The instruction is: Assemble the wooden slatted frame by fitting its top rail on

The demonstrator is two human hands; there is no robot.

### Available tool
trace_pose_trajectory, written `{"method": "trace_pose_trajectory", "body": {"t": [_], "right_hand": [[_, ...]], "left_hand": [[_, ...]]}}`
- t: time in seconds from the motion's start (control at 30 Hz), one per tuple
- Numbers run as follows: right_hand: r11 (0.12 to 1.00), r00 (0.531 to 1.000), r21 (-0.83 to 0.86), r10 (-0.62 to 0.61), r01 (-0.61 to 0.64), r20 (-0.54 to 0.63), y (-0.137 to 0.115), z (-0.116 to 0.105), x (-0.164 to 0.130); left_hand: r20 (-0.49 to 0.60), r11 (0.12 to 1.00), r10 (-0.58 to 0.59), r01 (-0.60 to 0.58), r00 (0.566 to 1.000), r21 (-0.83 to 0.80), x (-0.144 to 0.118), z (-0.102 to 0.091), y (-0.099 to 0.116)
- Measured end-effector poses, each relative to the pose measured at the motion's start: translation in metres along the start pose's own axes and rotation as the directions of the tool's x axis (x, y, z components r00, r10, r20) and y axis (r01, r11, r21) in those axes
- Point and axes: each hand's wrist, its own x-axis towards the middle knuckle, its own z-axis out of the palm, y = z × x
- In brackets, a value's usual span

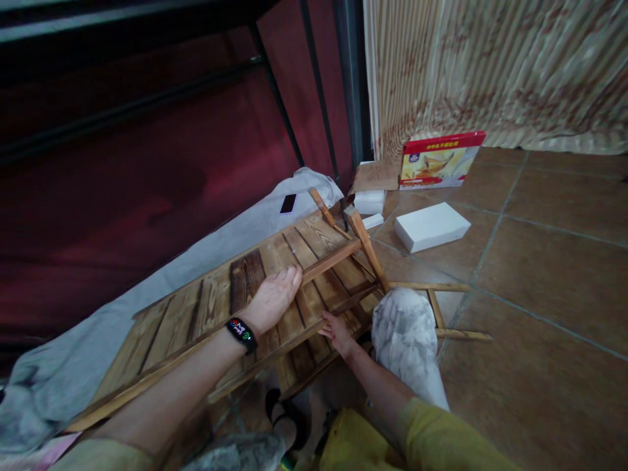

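Note:
A slatted wooden shelf [214, 294] with several board panels and legs slants across the floor in front of me. My left hand [276, 298], wearing a black smart band [241, 333] on the wrist, lies over the edge rail of the upper panel, fingers bent around it. Lower and to the right, my right hand [337, 332] grips the edge of the panel beneath; part of its fingers is hidden. My knee [403, 327] in patterned trousers presses close to the shelf's right end, where wooden legs [436, 307] stick out over the tiles.
Behind the shelf, a grey cloth [230, 230] carries a phone [288, 204]. A white box [432, 226], a red and yellow carton [439, 161] and an opened cardboard box [375, 178] are on the tiled floor. A black metal frame [277, 95] and patterned curtain [495, 72] bound the space.

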Motion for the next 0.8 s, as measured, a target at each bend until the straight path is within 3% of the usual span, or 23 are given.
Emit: {"method": "trace_pose_trajectory", "body": {"t": [0.33,0.6,0.8], "right_hand": [[0.999,0.997,-0.024,-0.035,0.037,0.065,-0.005,0.014,0.001],[0.995,0.995,-0.042,-0.085,0.087,0.056,-0.04,0.032,0.016],[0.989,0.99,-0.073,-0.121,0.126,0.071,-0.071,0.032,0.033]], "left_hand": [[0.0,0.999,-0.049,0.049,0.999,0.008,-0.004,-0.001,-0.023],[-0.123,0.999,-0.038,0.04,0.992,0.01,0.015,-0.011,-0.033],[-0.174,0.999,-0.01,0.015,0.985,0.03,0.037,-0.006,-0.034]]}}
